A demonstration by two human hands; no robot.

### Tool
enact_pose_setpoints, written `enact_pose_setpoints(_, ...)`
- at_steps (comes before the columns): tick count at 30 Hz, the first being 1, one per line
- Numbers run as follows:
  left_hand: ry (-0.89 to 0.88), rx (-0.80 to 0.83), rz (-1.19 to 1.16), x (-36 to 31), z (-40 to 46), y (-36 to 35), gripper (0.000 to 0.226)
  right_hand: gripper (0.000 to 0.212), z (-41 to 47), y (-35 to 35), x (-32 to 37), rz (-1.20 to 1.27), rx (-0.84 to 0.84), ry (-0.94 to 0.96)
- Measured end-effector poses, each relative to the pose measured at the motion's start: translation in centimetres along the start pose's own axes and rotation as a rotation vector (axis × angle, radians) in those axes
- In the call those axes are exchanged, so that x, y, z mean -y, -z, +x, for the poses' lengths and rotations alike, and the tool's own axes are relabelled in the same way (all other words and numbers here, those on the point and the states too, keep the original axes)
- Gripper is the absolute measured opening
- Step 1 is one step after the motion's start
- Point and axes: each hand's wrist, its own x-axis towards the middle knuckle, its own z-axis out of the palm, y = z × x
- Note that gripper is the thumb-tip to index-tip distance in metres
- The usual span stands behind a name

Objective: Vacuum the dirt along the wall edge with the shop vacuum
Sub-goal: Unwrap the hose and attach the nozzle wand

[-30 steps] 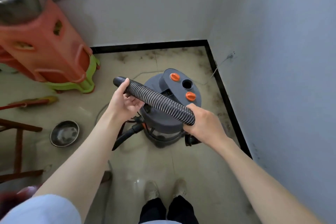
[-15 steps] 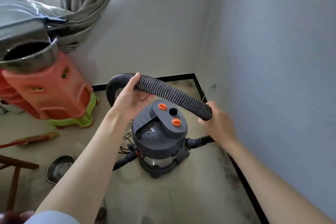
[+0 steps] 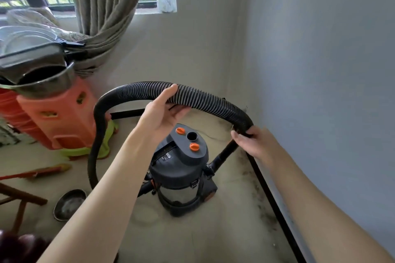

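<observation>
My left hand (image 3: 162, 113) cupping the hose under thumb and loosely curled fingers, my right hand (image 3: 254, 141) gripping its far bend, ribbed black hose (image 3: 205, 100) arching left-to-right above the grey shop vacuum (image 3: 181, 168) with orange knobs, standing by the dirty wall edge (image 3: 263, 179).

Both hands hold the ribbed hose (image 3: 205, 100) arched above the shop vacuum (image 3: 181, 173). The left hand (image 3: 162, 115) supports its middle with thumb on top; the right hand (image 3: 254, 143) grips its right bend. Dirt (image 3: 256, 198) lines the baseboard (image 3: 269, 194).
</observation>
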Motion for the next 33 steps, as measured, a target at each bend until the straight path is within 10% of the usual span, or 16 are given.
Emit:
enact_pose_setpoints(4,-0.019,-0.025,-0.05,1.0,-2.1,-0.1,0.011,0.032,-0.3,1.5,0.3,0.438,0.083,-0.048)
enact_pose_setpoints(13,0.303,-0.176,0.048,3.5,-5.6,5.2,0.032,0.01,2.6,0.7,1.0,0.404,0.023,-0.273)
enact_pose_setpoints(17,0.415,-0.392,0.759,4.6,-5.8,6.4,0.044,0.012,1.6,0.3,1.2,0.391,0.057,-0.148)
enact_pose_setpoints(20,0.133,-0.528,1.5,5.8,-5.2,7.3,0.041,0.007,1.1,0.7,1.1,0.436,0.078,-0.056)
enact_pose_setpoints(24,0.002,-0.13,1.944,7.6,-3.7,8.4,0.053,0.009,0.4,0.7,0.4,0.411,0.136,-0.013)
enact_pose_setpoints(29,0.502,0.364,1.399,10.1,-4.6,9.8,0.05,0.007,0.6,1.8,-0.1,0.352,0.157,0.052)
enact_pose_setpoints(33,0.611,0.598,1.506,14.1,-5.4,10.4,0.079,0.011,0.4,2.0,-0.8,0.231,0.113,0.117)
